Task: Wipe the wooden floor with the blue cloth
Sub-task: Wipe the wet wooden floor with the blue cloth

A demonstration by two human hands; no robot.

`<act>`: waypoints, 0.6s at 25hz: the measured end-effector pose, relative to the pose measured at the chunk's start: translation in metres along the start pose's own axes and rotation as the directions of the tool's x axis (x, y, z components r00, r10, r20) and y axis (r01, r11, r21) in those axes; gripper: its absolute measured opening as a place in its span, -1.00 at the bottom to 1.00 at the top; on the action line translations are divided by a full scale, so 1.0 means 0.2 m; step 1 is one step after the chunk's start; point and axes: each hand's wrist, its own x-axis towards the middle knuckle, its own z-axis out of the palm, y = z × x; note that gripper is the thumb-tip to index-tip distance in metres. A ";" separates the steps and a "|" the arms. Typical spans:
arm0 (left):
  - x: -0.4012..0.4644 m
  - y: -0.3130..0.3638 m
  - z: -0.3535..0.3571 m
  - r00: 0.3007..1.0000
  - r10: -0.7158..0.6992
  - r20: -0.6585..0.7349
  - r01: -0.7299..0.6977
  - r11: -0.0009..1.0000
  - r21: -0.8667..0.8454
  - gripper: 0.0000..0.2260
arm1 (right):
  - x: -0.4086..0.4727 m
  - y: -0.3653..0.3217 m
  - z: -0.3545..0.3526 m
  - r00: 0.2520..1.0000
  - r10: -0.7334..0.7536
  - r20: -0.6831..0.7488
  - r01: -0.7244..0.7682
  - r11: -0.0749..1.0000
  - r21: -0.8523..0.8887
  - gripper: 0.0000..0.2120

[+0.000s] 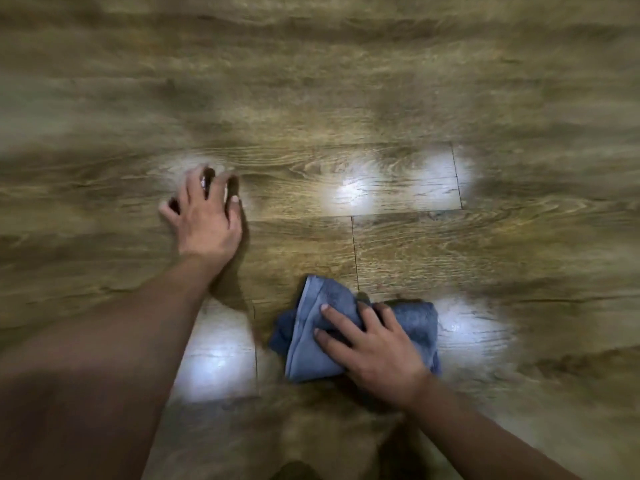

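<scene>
Low on the wooden floor [398,244], right under my viewpoint, I have the blue cloth [311,337] bunched into a thick folded pad, lying just to the right of a plank seam and near a bright patch of reflected light. My right hand [374,344] lies on top of it, palm down, fingers spread and nearly straight, pressing the fabric flat rather than pinching it; I read that as the working hold, since a broad flat press keeps the whole pad in contact with the boards and lets it slide without rolling up. The folds stick out past my fingertips on the left and past the hand's right side, so there is spare cloth to lead a stroke either way. My left hand [207,216] is planted well apart from the cloth, further out and to the left, holding nothing, fingers splayed with the tips bent down onto the wood. That looks like a brace: it takes my weight while I lean forward, leaving the other arm free to push. The edges of the view are smeared, so I cannot tell whether the boards around the cloth are damp or only shiny from the lamps. I judge the wiping to be under way, with most of the visible floor ahead not yet reached.
</scene>
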 end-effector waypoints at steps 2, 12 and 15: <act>0.03 -0.02 0.03 1.000 -0.019 -0.016 0.020 1.000 0.014 -0.61 | 0.17 0.12 -0.02 0.998 0.023 -0.060 -0.024 1.000 -0.015 -0.47; 0.00 -0.02 0.03 0.998 0.010 -0.065 -0.011 1.000 -0.021 -0.61 | 1.16 0.82 -0.16 0.875 0.463 -0.140 -0.468 0.884 -0.002 -0.45; 0.02 -0.02 0.04 0.998 0.024 -0.052 -0.023 0.999 0.027 -0.61 | 1.23 0.89 -0.15 0.829 0.536 -0.158 -0.542 0.840 0.004 -0.46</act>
